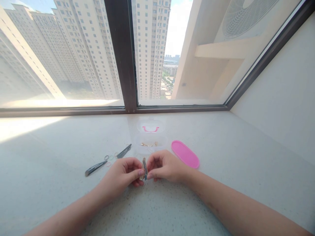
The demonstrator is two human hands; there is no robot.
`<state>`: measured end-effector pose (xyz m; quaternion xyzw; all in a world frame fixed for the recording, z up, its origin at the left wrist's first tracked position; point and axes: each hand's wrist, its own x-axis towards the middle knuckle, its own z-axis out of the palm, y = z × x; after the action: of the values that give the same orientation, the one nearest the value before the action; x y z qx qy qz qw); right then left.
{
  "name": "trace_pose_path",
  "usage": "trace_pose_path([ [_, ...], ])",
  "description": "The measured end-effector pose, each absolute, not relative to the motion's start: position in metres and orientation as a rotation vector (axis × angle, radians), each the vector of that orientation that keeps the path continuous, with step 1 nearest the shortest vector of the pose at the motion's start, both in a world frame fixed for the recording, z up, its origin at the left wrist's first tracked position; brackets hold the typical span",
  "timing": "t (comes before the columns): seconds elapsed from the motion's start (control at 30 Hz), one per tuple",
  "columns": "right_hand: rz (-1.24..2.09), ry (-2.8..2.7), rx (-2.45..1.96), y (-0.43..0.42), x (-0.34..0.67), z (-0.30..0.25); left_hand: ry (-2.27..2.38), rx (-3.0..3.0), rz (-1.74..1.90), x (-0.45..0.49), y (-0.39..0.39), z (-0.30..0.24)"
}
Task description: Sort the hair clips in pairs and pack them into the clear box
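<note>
My left hand (pixel 129 171) and my right hand (pixel 164 165) meet over the counter, close to its middle. Between their fingertips stands a small hair clip (pixel 144 168), gold on its left side and dark grey on its right. Both hands pinch it with thumb and fingers, and parts of it are hidden behind them. To the left lie two dark grey hair clips, one (pixel 95 167) farther out and one (pixel 124 150) nearer the box. Several small hair ties (pixel 106 157) lie between these two.
Beyond my hands stands a clear plastic box (pixel 161 141) with gold-coloured pieces (pixel 149 144) inside and a pink handle (pixel 150 129) at its far side. A pink oval lid (pixel 185 154) lies right of it. Dark window frames (pixel 131 108) and a white wall (pixel 278 88) bound the speckled counter.
</note>
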<state>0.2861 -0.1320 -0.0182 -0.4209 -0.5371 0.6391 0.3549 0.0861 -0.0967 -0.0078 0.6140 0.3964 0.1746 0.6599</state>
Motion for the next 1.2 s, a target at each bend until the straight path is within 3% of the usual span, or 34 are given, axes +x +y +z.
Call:
trace_pose_path([
  [1.2, 1.619, -1.430, -1.190, -0.1323, 0.2853, -0.0157, 0.821, 1.479, 0.466, 0.0860, -0.0963, -0.0061],
])
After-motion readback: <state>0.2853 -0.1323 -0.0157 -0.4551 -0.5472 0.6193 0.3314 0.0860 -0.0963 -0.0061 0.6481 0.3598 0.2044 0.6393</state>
